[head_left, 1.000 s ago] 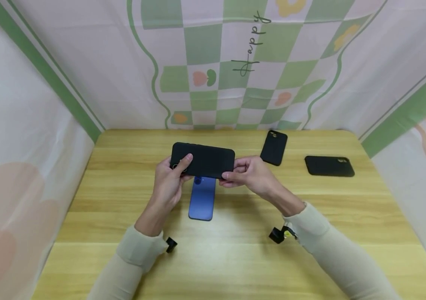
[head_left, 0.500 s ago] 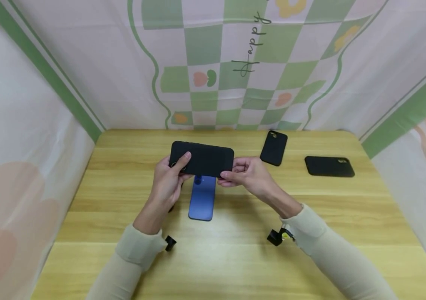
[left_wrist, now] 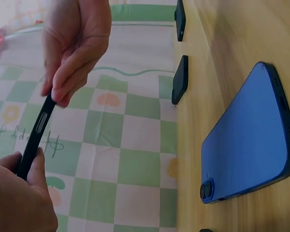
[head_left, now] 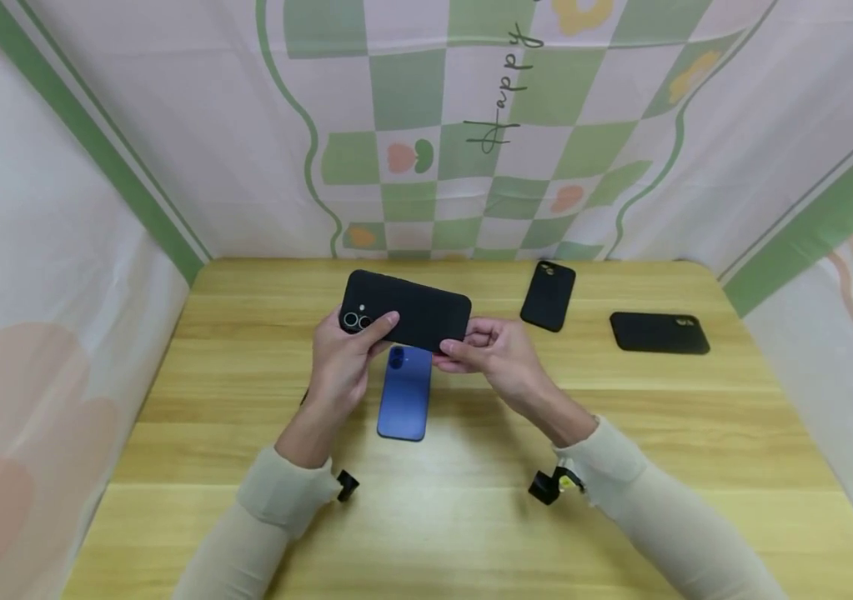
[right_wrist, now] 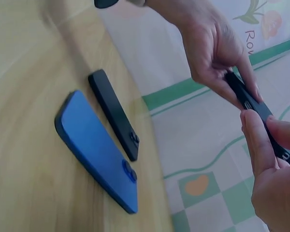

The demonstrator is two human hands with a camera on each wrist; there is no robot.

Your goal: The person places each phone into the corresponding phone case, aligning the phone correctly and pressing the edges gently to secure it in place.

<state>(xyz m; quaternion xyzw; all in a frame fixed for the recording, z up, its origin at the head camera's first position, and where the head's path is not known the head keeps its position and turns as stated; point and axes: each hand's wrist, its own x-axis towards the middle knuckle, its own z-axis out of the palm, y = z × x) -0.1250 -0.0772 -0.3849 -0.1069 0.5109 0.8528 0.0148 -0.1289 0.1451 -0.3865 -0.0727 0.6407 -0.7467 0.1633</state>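
Observation:
Both hands hold a phone in a black case (head_left: 422,307) sideways above the table, its back with two ringed lenses facing up. My left hand (head_left: 343,362) grips the lens end, thumb across the back. At the opposite end, my right hand (head_left: 504,358) pinches a lower corner between thumb and fingers. The left wrist view shows the cased phone (left_wrist: 36,135) edge-on between the hands, with a slot in its side. Below it a blue phone (head_left: 405,396) lies back up. Beside that, a black phone (right_wrist: 113,113) shows in the right wrist view, mostly hidden behind my left forearm from above.
Two black phone cases lie at the right rear: one slanted upright case (head_left: 549,296) and one sideways case (head_left: 660,332). Behind the wooden table (head_left: 471,517) hangs a checkered cloth (head_left: 407,92), with more printed cloth at both sides.
The cased phone has tilted, its left end rising slightly. My left thumb has slid right along the back, uncovering the lens rings. The right hand keeps its pinch at the corner.

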